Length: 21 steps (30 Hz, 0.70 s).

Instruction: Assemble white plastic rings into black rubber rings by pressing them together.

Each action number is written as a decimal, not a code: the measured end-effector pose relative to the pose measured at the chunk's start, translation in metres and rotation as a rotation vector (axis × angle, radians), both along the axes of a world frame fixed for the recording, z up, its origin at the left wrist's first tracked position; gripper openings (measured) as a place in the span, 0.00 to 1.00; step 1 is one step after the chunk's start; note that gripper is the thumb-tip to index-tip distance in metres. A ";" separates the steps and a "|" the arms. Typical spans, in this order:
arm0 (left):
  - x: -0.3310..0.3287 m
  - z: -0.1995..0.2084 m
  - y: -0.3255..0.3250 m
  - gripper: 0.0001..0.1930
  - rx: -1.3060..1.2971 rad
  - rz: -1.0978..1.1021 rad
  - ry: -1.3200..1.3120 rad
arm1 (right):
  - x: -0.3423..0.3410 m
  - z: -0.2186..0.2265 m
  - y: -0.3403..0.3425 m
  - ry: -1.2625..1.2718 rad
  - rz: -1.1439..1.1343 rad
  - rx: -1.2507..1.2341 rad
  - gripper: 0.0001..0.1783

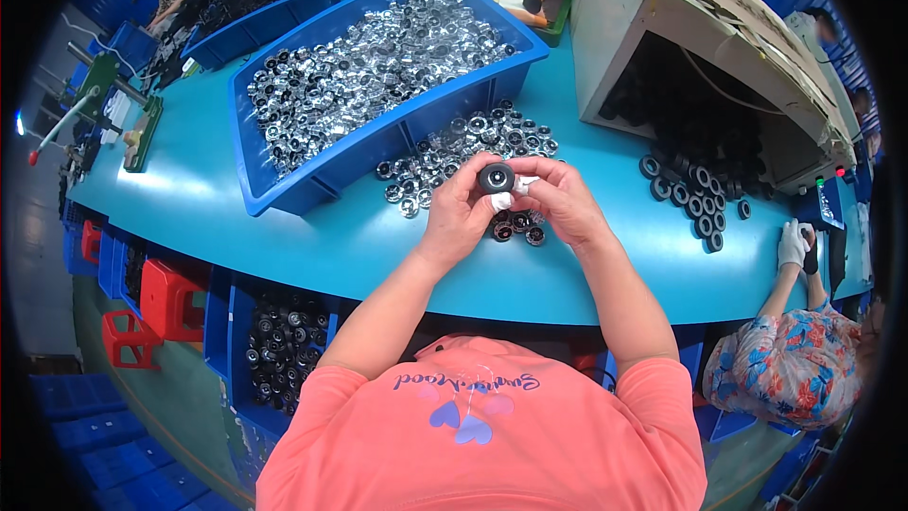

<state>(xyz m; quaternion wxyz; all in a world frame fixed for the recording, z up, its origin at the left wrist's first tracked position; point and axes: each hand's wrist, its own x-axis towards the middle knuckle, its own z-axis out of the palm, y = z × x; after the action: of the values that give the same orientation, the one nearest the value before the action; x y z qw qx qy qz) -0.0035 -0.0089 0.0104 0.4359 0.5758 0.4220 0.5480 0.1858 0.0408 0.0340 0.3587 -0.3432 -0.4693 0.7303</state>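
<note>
A small black toy wheel (496,178) with a shiny silver hub is pinched between my two hands, its round face turned up. My left hand (458,213) grips its left side, fingers closed, with a white wrap on the thumb. From the right, my right hand (560,201) closes on it too, also with white wrapping on its fingertips. Just beyond and under my hands lies a loose heap of chrome wheel hubs (437,156), partly hidden by the hands. A few hubs with dark centres (518,222) lie right below the wheel.
A large blue bin (378,123) full of chrome hubs stands behind the heap. Black rubber tyres (702,199) spill from a pale box (615,57) at the right. A co-worker's gloved hand (793,244) is at the far right. A hand press (137,128) stands at the left.
</note>
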 end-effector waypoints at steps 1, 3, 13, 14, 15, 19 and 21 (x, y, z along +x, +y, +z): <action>-0.001 0.002 0.000 0.24 0.020 0.012 0.068 | -0.001 0.002 -0.001 0.006 -0.006 -0.006 0.22; -0.002 0.002 -0.001 0.25 0.053 0.020 0.159 | -0.002 0.002 -0.002 -0.024 -0.019 -0.006 0.21; 0.002 -0.011 0.000 0.32 0.072 -0.053 0.214 | -0.005 -0.010 -0.002 -0.202 -0.057 0.186 0.12; 0.003 -0.010 -0.001 0.32 0.056 -0.070 0.166 | -0.004 -0.008 -0.004 -0.213 -0.046 0.201 0.11; 0.003 -0.010 -0.002 0.32 0.040 -0.087 0.118 | -0.002 -0.008 -0.002 -0.165 -0.034 0.132 0.11; 0.005 -0.002 -0.006 0.33 -0.063 -0.173 -0.136 | 0.002 -0.003 0.001 -0.049 -0.016 -0.041 0.16; 0.004 0.000 -0.006 0.31 -0.122 -0.190 -0.209 | 0.001 -0.003 0.001 -0.025 -0.017 -0.074 0.18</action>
<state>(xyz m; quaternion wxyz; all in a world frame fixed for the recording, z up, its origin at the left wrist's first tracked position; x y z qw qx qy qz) 0.0008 -0.0149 0.0101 0.5616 0.5255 0.3505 0.5344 0.1864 0.0416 0.0315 0.3461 -0.3695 -0.4435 0.7396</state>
